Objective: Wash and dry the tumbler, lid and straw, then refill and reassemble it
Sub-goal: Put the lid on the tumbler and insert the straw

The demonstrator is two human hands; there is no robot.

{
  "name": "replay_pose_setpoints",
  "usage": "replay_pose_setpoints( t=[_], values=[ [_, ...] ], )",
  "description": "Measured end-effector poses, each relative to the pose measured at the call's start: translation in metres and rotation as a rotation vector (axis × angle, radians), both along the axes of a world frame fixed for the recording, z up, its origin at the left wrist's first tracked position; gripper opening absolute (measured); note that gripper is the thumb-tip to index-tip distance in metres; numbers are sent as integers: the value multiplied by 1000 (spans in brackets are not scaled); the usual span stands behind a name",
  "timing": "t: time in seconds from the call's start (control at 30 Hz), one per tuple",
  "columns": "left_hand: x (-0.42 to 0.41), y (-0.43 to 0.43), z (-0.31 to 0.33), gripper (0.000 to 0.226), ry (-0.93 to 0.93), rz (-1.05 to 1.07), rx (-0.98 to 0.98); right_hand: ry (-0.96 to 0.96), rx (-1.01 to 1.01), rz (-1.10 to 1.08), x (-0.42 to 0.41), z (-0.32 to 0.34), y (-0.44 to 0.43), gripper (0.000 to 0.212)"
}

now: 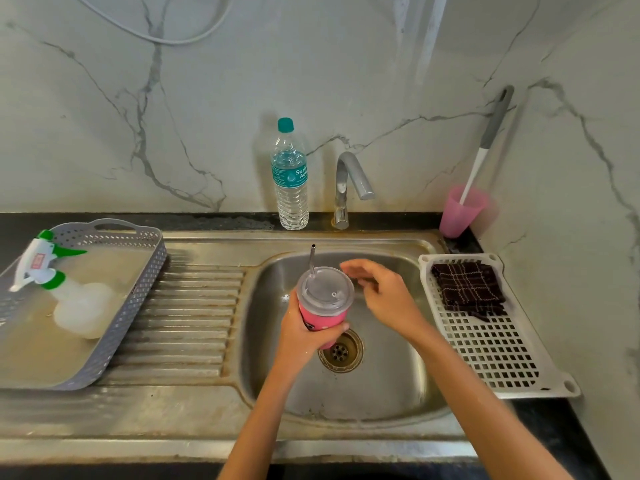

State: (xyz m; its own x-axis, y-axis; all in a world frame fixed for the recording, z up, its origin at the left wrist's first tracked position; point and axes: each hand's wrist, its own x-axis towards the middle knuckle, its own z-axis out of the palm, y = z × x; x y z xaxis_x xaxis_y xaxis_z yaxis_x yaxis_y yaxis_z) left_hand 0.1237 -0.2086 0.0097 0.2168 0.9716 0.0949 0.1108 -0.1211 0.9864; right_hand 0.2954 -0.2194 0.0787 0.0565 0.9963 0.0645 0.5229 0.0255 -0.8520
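Note:
My left hand [300,332] grips the pink tumbler [321,322] upright over the steel sink basin [391,375], above the drain. A translucent grey lid [325,292] sits on the tumbler, and a metal straw [312,259] sticks up through it at the far left side. My right hand [379,289] hovers just right of the lid with fingers relaxed and holding nothing. A water bottle [290,181] with a teal cap stands behind the sink, left of the tap.
The tap [349,181] rises behind the basin. A grey basket [114,327] on the left drainboard holds a white spray bottle [59,289]. A white rack [498,355] on the right carries a folded dark cloth [467,289]. A pink cup [462,211] holds a brush [485,147].

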Motion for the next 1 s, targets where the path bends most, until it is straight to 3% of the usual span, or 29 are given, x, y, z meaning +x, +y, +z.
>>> replay_pose_setpoints(
  t=[0.13, 0.23, 0.33, 0.53, 0.77, 1.0],
  values=[
    [-3, 4, 0, 89, -31, 27, -18, 93, -309, 209, 3, -29, -14, 74],
    [-4, 7, -1, 88, -49, 55, -3, 202, -268, 195, -23, -43, -16, 96],
    [-11, 14, 1, 89, -57, 51, -22, 198, -162, 68, -46, -46, -2, 93],
    [-57, 63, 18, 89, -4, -78, -112, 199, -114, 105, -74, -44, 55, 92],
    [-99, 143, 41, 75, 19, 66, -67, 241, -54, 87, -119, -38, 148, 90],
    [-127, 199, 36, 85, -21, 98, -101, 211, -17, 42, -156, -51, 215, 88]
  ],
)
